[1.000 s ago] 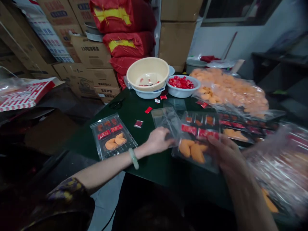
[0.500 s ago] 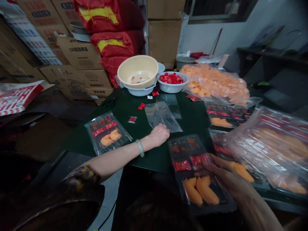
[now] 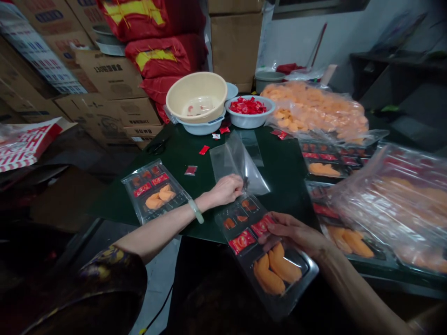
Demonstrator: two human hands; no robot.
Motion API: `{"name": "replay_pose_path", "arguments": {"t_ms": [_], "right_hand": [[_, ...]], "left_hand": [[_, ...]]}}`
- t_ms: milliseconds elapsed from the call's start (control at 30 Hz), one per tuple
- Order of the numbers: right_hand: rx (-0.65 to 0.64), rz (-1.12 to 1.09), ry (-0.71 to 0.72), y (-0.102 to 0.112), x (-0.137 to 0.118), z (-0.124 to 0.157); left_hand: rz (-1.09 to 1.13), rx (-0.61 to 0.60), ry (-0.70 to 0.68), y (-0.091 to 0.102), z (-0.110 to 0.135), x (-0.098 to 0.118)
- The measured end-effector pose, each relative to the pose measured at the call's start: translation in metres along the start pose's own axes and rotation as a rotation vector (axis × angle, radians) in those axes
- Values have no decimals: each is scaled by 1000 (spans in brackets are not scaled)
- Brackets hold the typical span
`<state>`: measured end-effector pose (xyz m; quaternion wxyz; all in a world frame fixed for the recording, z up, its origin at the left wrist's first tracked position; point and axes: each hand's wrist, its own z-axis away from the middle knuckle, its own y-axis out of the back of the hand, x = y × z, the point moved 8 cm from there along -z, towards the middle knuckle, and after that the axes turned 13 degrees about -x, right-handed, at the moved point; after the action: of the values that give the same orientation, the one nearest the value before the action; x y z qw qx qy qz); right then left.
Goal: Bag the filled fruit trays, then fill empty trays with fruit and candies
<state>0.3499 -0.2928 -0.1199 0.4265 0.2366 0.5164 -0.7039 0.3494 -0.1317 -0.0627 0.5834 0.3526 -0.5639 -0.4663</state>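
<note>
Room: stacked boxes (image 3: 115,74) and red sacks (image 3: 159,58) behind a dark green surface (image 3: 282,167).
Left hand (image 3: 226,190): fingers pinching the near edge of a clear bag (image 3: 233,160), lifted off the surface.
Right hand (image 3: 296,232): fingers spread over a filled tray (image 3: 268,260), held at the near edge, touching the bag's mouth.
Nearby: 2 bowls (image 3: 249,114), sealed pack (image 3: 153,193).
</note>
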Motion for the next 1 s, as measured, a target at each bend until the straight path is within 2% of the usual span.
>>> {"name": "replay_pose_path", "arguments": {"t_ms": [100, 167, 300, 400, 500, 600, 700, 800, 1000], "right_hand": [[33, -13, -24, 3, 2, 2], [56, -23, -17, 6, 2, 7], [63, -16, 19, 10, 1, 14], [52, 3, 14, 10, 2, 17], [14, 28, 2, 5, 1, 20], [-33, 18, 9, -5, 0, 22], [-85, -38, -12, -15, 3, 18], [-124, -79, -30, -23, 6, 11], [-63, -99, -27, -14, 8, 7]], "left_hand": [[171, 32, -113, 7, 7, 7], [283, 13, -178, 9, 10, 10], [392, -47, -205, 9, 9, 13], [358, -101, -190, 4, 7, 15], [243, -153, -241, -4, 6, 19], [134, -138, -301, -9, 7, 21], [124, -112, -291, -11, 8, 19], [232, -136, -279, -13, 12, 20], [486, -84, -227, -4, 29, 18]]}}
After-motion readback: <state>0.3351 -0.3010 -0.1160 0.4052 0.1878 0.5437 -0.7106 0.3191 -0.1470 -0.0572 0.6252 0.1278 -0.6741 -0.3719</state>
